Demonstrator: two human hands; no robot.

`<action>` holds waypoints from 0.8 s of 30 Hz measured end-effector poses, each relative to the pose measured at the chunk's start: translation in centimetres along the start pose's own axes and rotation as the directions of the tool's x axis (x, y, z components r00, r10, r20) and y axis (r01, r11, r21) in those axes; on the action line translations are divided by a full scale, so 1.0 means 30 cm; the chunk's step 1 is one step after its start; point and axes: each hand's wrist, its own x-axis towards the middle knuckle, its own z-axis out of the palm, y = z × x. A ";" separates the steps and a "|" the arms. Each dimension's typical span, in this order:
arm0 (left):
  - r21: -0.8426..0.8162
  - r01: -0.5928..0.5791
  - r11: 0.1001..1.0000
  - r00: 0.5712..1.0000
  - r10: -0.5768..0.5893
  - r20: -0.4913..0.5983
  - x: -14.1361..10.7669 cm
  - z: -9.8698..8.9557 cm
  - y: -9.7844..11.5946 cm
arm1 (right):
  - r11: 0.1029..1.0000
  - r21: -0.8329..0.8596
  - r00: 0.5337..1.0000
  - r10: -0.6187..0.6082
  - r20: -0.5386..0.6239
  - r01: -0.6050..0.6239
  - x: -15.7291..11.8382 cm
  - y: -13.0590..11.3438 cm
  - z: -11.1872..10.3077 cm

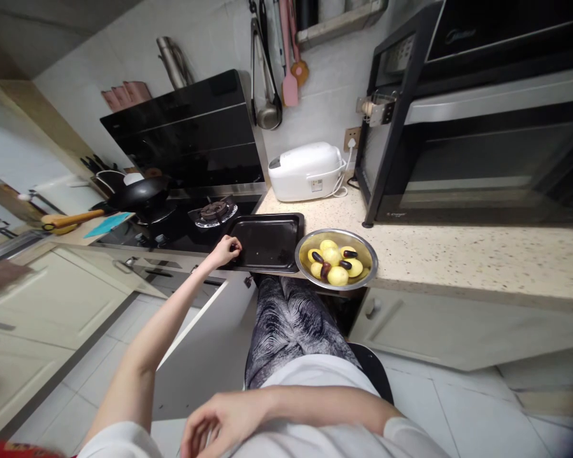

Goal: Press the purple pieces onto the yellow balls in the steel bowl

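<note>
1. Both hands are in view, well apart: the left hand (226,250) at the counter's front, the right hand (214,420) low before the torso.
2. Only 1 of them is near the black tray (267,242): the left, whose bent fingers are at the tray's left rim, toward its front corner.
3. Nearly all of the tray lies to the right of the left hand, flat on the worktop. Its longer side seems to run left to right along the counter's front edge, though the squeezed, wide view makes that less than certain.
4. Narrow is the word for the left hand, fingers curled toward the thumb; whether they pinch the rim or merely rest against it, I cannot tell.
5. Loosely bent, the right hand shows a gap under its fingers and nothing seen in it; the bottom of the view cuts it off. The tray lies forward of it and to its right, well apart.
6. Just beside the tray's right end is the metal bowl (370,254), with yellow round pieces (338,275) and dark oblong pieces (346,264) in it. Bowl and tray overlap slightly in view; contact is unclear.
</note>
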 end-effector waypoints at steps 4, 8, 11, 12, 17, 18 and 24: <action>-0.109 -0.108 0.988 0.990 0.097 -0.106 -0.051 0.037 0.101 | 0.913 -0.406 0.830 -0.245 -0.502 0.024 -0.133 -0.055 -0.106; -0.412 -0.310 0.857 0.938 0.205 -0.280 -0.138 0.119 0.237 | 0.674 -0.731 0.478 -0.609 -0.633 -0.108 -0.250 -0.151 -0.221; -0.626 -0.386 0.677 0.920 0.234 -0.314 -0.216 0.199 0.338 | 0.552 -0.800 0.261 -0.757 -0.599 -0.236 -0.336 -0.202 -0.288; -0.697 -0.375 0.610 0.927 0.230 -0.298 -0.242 0.226 0.368 | 0.533 -0.805 0.206 -0.784 -0.586 -0.261 -0.363 -0.212 -0.303; -0.865 -0.269 0.423 0.961 0.177 -0.212 -0.357 0.337 0.475 | 0.528 -0.773 0.066 -0.810 -0.583 -0.352 -0.460 -0.232 -0.326; -0.874 -0.258 0.411 0.965 0.160 -0.210 -0.374 0.351 0.487 | 0.535 -0.765 0.066 -0.803 -0.593 -0.358 -0.471 -0.232 -0.321; -0.896 -0.241 0.373 0.970 0.083 -0.227 -0.430 0.386 0.512 | 0.570 -0.762 0.137 -0.766 -0.628 -0.308 -0.483 -0.226 -0.269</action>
